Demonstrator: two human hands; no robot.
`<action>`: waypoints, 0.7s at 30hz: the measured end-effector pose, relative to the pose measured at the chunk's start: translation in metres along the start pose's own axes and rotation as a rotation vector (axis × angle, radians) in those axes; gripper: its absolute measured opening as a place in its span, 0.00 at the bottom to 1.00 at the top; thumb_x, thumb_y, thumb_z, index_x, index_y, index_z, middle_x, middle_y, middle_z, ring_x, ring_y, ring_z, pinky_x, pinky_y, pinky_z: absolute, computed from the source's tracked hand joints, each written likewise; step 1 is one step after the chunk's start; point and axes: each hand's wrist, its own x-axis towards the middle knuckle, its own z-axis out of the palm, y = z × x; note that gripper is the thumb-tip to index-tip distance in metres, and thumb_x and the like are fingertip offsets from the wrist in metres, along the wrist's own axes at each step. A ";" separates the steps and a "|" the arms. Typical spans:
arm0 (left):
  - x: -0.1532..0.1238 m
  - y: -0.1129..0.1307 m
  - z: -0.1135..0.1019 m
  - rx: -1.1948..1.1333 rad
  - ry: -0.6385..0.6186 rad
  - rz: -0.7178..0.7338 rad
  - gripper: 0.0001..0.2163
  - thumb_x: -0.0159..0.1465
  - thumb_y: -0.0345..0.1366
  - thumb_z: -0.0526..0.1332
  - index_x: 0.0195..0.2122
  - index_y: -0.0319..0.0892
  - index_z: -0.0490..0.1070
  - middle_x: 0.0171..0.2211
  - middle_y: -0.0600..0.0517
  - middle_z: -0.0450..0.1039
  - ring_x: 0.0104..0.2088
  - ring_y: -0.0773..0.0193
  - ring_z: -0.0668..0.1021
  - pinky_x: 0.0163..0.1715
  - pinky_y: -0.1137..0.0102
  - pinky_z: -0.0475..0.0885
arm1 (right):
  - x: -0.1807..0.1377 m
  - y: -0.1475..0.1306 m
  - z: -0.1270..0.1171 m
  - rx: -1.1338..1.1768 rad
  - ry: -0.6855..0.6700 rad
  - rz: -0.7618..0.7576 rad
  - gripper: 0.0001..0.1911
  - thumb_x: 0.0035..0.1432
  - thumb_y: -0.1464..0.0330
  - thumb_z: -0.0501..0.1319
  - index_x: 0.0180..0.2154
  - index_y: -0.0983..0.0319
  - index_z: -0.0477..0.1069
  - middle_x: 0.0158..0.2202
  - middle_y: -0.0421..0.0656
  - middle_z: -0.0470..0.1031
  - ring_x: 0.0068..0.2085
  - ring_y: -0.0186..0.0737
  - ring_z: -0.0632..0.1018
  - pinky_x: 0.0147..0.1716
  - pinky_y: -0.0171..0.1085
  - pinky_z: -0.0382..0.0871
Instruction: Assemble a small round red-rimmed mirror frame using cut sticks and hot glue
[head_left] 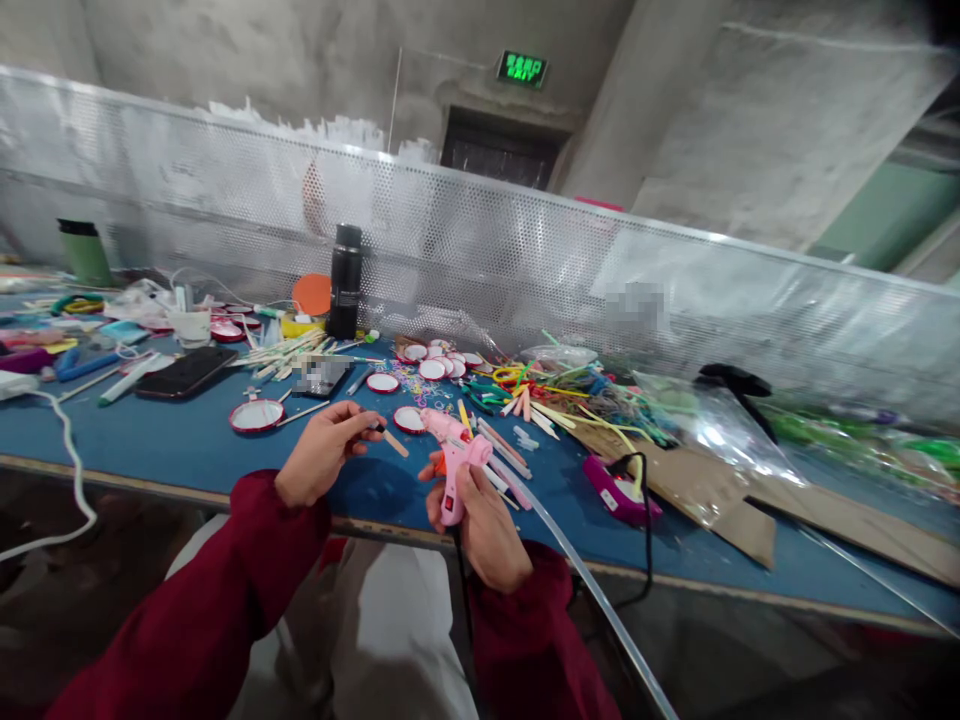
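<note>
My right hand [480, 525] is wrapped round the grip of a pink hot glue gun [456, 455], nozzle pointing left. My left hand [322, 450] pinches a small wooden stick [395, 442] whose tip sits close to the nozzle. Both hands hover over the near edge of the blue table [187, 450]. Dark red sleeves cover both arms. Round red-rimmed mirrors [256, 415] lie just beyond my left hand.
A second magenta glue gun [619, 492] with a black cord lies to the right. Coloured sticks [540, 400], a black phone [186, 372], a black bottle [345, 280], cardboard [720, 500] and plastic bags crowd the table. A perforated metal screen [480, 250] backs it.
</note>
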 end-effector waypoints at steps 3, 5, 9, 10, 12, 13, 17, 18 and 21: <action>0.001 -0.002 -0.002 0.021 -0.024 -0.020 0.17 0.50 0.43 0.75 0.30 0.38 0.72 0.30 0.52 0.77 0.28 0.71 0.77 0.24 0.80 0.69 | -0.001 0.001 -0.002 0.024 0.008 0.006 0.22 0.66 0.51 0.56 0.51 0.60 0.72 0.42 0.45 0.75 0.25 0.30 0.70 0.20 0.32 0.61; 0.001 -0.003 -0.003 0.025 -0.032 -0.023 0.17 0.51 0.43 0.75 0.35 0.38 0.75 0.29 0.53 0.75 0.28 0.71 0.77 0.26 0.80 0.71 | -0.001 0.001 -0.002 0.057 0.016 0.015 0.23 0.65 0.52 0.57 0.52 0.59 0.72 0.42 0.45 0.75 0.25 0.30 0.70 0.21 0.32 0.60; 0.001 -0.002 -0.004 0.005 -0.026 -0.008 0.19 0.51 0.42 0.74 0.42 0.39 0.78 0.30 0.53 0.75 0.27 0.71 0.77 0.27 0.78 0.72 | 0.000 0.001 0.000 0.108 0.029 0.006 0.22 0.64 0.52 0.59 0.52 0.60 0.73 0.42 0.46 0.75 0.26 0.31 0.71 0.21 0.33 0.62; 0.001 -0.002 -0.004 -0.001 -0.022 -0.001 0.19 0.52 0.42 0.74 0.43 0.40 0.79 0.30 0.53 0.74 0.27 0.72 0.76 0.26 0.78 0.72 | 0.000 0.001 0.000 0.111 0.029 -0.001 0.22 0.64 0.52 0.59 0.51 0.60 0.74 0.42 0.46 0.75 0.26 0.32 0.72 0.22 0.33 0.63; 0.001 -0.001 -0.004 -0.010 -0.016 0.008 0.17 0.52 0.42 0.73 0.41 0.40 0.80 0.29 0.53 0.73 0.26 0.72 0.74 0.25 0.79 0.71 | 0.000 0.000 0.000 0.116 0.027 -0.013 0.22 0.64 0.52 0.59 0.50 0.61 0.74 0.41 0.45 0.74 0.26 0.31 0.71 0.22 0.33 0.63; 0.001 -0.001 -0.004 -0.014 -0.019 0.010 0.16 0.53 0.42 0.73 0.40 0.40 0.80 0.29 0.54 0.73 0.26 0.73 0.73 0.24 0.79 0.70 | 0.000 0.000 0.001 0.118 0.024 -0.015 0.22 0.64 0.52 0.59 0.50 0.61 0.74 0.41 0.45 0.74 0.26 0.31 0.71 0.22 0.33 0.63; 0.000 -0.002 -0.005 -0.016 -0.068 0.004 0.15 0.55 0.45 0.71 0.37 0.40 0.80 0.27 0.54 0.70 0.26 0.72 0.72 0.25 0.79 0.70 | -0.001 -0.001 0.000 0.107 0.008 -0.013 0.21 0.64 0.52 0.58 0.48 0.60 0.74 0.40 0.44 0.74 0.25 0.31 0.71 0.21 0.33 0.62; 0.000 -0.003 -0.005 -0.008 -0.081 0.004 0.15 0.55 0.45 0.71 0.38 0.40 0.79 0.26 0.54 0.69 0.26 0.73 0.72 0.25 0.79 0.69 | -0.001 -0.002 0.000 0.101 0.005 -0.009 0.21 0.64 0.52 0.58 0.48 0.60 0.73 0.41 0.45 0.74 0.25 0.31 0.72 0.21 0.32 0.62; -0.001 -0.004 -0.004 0.036 -0.111 0.001 0.16 0.57 0.47 0.70 0.38 0.39 0.78 0.25 0.56 0.67 0.23 0.74 0.69 0.21 0.80 0.65 | 0.000 -0.002 0.000 0.094 0.003 0.002 0.21 0.64 0.51 0.58 0.48 0.60 0.73 0.42 0.45 0.75 0.25 0.31 0.72 0.20 0.32 0.62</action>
